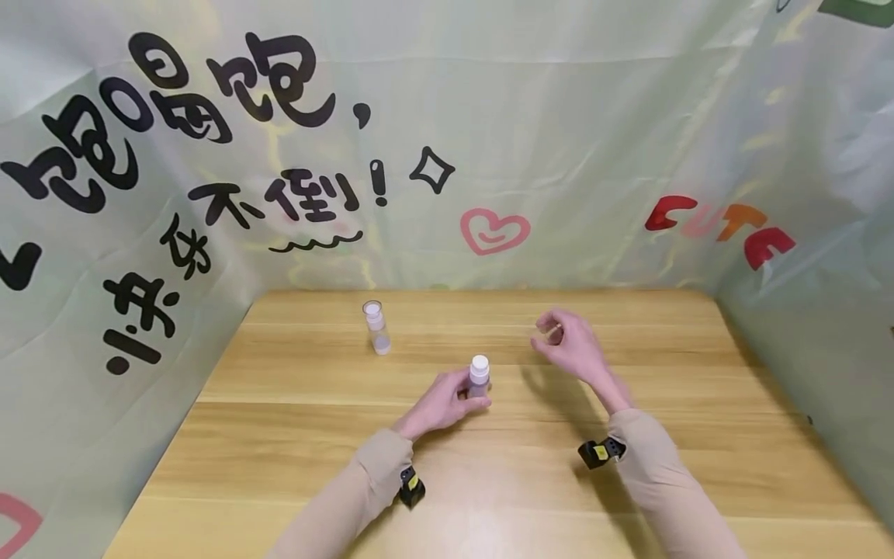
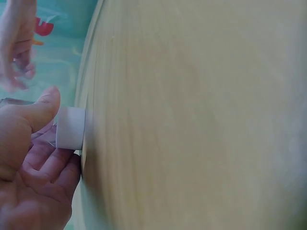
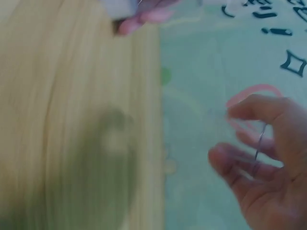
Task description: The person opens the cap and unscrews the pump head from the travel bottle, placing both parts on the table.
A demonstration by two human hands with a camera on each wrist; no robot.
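Observation:
My left hand (image 1: 440,404) holds a small bottle (image 1: 479,376) with a white top upright, between thumb and fingers. The left wrist view shows the bottle's white base (image 2: 71,128) close to the table surface; whether it touches is unclear. To the right, my right hand (image 1: 574,345) is raised above the table with curled fingers around a clear cap (image 3: 260,143). Only the cap's thin rim shows well, since it is see-through. A second small bottle (image 1: 378,332), with a clear cap over its white top, stands at the back left.
A wooden table (image 1: 531,481) lies under both hands. Behind and beside it hangs a pale green printed sheet (image 1: 580,140) with lettering and a pink heart. Each wrist carries a small black camera, the right camera (image 1: 596,453) hanging above the table.

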